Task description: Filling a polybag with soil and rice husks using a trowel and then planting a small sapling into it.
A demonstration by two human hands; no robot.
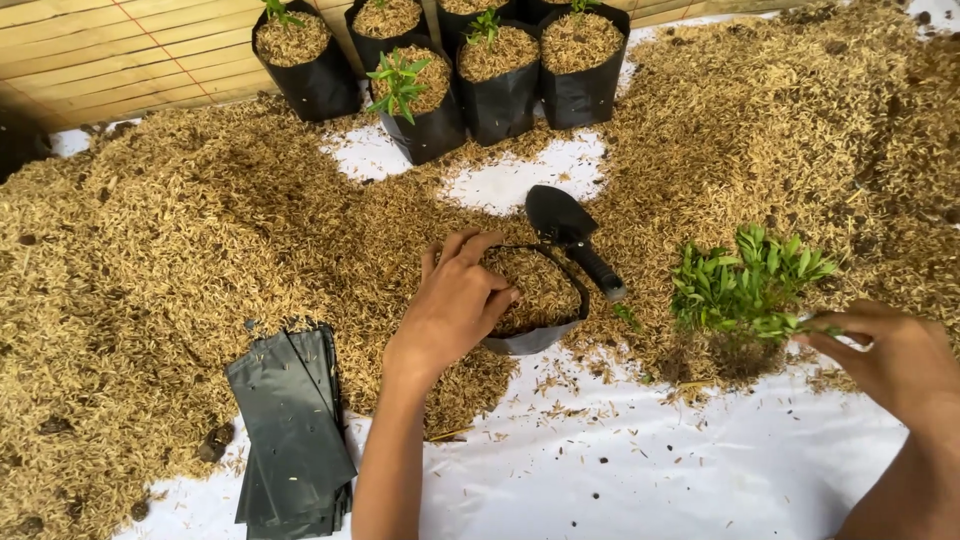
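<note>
We have open white sheet [640, 470] between our two forearms and toward the near edge — only scattered husks lie there. Ahead, a black trowel [572, 240] lies just beside the half-filled grow bag [535, 295], and filled bags with seedlings [440, 90] close off the far side. A stack of flat black bags [290, 430] occupies the near left — loose husk heaps [160, 250] flank both sides.
</note>
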